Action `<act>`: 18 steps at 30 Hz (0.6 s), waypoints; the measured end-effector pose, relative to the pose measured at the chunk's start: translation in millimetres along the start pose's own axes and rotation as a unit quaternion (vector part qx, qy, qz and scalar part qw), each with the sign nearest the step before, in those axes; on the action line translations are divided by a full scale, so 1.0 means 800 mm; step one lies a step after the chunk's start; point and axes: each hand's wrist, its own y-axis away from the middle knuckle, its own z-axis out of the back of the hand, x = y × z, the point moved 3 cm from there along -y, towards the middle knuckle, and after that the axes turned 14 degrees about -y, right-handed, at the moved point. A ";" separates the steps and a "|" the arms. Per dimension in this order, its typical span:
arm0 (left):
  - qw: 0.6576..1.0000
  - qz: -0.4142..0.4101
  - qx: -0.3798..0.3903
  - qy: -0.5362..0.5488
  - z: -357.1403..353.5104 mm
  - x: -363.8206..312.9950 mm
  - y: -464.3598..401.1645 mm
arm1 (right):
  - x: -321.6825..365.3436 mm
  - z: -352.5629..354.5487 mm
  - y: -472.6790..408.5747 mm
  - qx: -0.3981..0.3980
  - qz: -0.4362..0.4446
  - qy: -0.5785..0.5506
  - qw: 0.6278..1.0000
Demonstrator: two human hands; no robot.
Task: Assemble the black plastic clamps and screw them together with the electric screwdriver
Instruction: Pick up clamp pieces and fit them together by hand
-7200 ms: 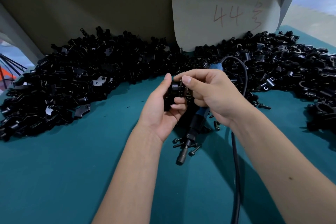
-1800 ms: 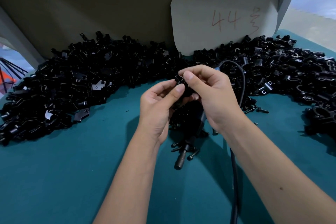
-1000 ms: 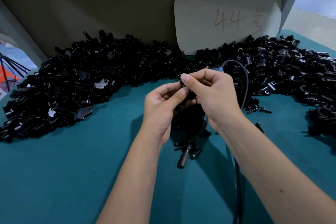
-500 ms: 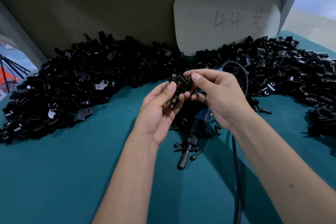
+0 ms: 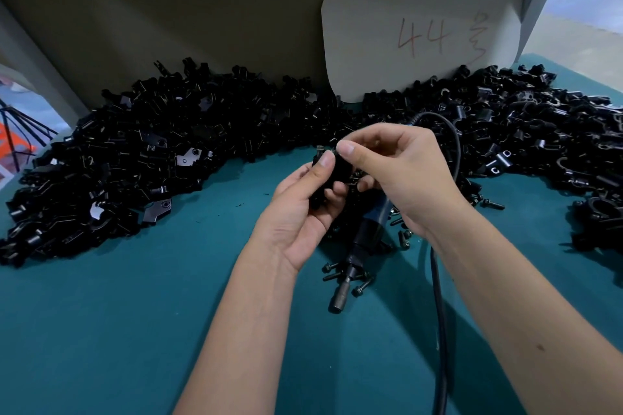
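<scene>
A black clamp (image 5: 332, 178) is held above the teal surface (image 5: 135, 330), just in front of the long heap of black clamp parts (image 5: 151, 158) that runs along the back wall. The left hand (image 5: 303, 209) grips it from below, thumb pressed on its near face and fingers curled behind. The right hand (image 5: 401, 172) pinches at the clamp's top with thumb and forefinger; what they pinch is too small to tell. Directly under the clamp the electric screwdriver (image 5: 362, 246) lies on the surface, bit end toward the person, with loose screws (image 5: 362, 286) around its tip. Its black cable (image 5: 440, 330) runs beneath the right forearm. Behind the clamp a pale card (image 5: 421, 27) marked "44" leans on the wall.
</scene>
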 end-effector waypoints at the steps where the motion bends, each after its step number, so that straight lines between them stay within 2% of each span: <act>1: 1.000 0.013 0.006 0.020 0.000 0.001 -0.001 | -0.001 0.001 0.000 -0.009 -0.007 0.004 1.000; 6: 0.995 0.060 0.022 0.073 -0.001 0.007 -0.002 | 0.000 0.006 -0.002 -0.014 -0.014 0.033 0.999; 9: 0.992 0.083 0.018 0.092 0.001 0.008 -0.002 | 0.004 0.004 -0.004 0.011 -0.007 0.052 0.999; 15: 0.967 0.141 0.086 0.193 -0.004 0.004 0.006 | 0.001 0.007 -0.002 0.086 -0.063 -0.020 0.994; 18: 0.964 0.145 0.082 0.208 -0.005 0.004 0.006 | -0.003 0.008 0.000 0.094 -0.093 -0.072 0.989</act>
